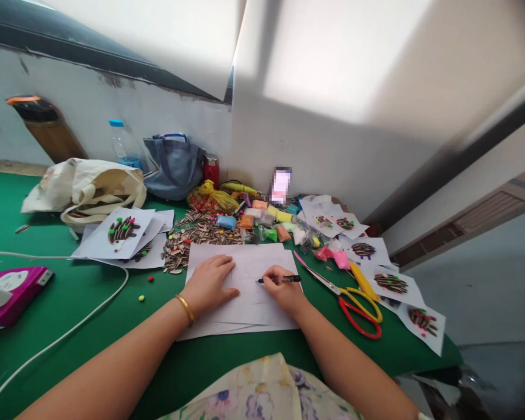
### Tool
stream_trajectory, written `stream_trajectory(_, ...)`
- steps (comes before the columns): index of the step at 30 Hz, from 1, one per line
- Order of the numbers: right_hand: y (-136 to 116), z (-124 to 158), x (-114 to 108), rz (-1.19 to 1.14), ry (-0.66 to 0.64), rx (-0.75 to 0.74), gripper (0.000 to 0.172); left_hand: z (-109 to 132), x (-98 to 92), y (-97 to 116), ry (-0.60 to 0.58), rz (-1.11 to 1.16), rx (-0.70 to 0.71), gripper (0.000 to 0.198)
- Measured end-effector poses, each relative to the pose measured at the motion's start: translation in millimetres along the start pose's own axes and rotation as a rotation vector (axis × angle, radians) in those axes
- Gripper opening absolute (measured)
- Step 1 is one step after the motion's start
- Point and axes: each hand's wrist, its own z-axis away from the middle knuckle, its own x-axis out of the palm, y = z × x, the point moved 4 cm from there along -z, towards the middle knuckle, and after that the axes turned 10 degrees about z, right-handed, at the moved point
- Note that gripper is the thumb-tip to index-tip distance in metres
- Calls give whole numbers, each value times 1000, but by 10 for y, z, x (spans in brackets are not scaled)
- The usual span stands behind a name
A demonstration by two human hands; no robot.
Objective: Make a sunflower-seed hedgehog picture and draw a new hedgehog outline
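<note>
White sheets of paper lie stacked on the green table in front of me, with faint drawn lines on the top one. My left hand rests flat on the left part of the paper, fingers stretched out. A black pen is pinched in my right hand, its tip at the drawn lines near the middle of the sheet. Just beyond the paper's left edge spreads a pile of sunflower seeds. Scissors with red and yellow handles lie open to the right of my right hand.
Packets of coloured clay sit behind the paper. Sheets with seed pictures lie at left and right. A white cable crosses the left side near a purple pack. Bags, bottles and a phone stand along the wall.
</note>
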Motion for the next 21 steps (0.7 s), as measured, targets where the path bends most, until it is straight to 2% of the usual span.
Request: stream_trajectory(21,9,-5,-14,7,32,14,11,-2,8,-17,-3,-17,-2,67)
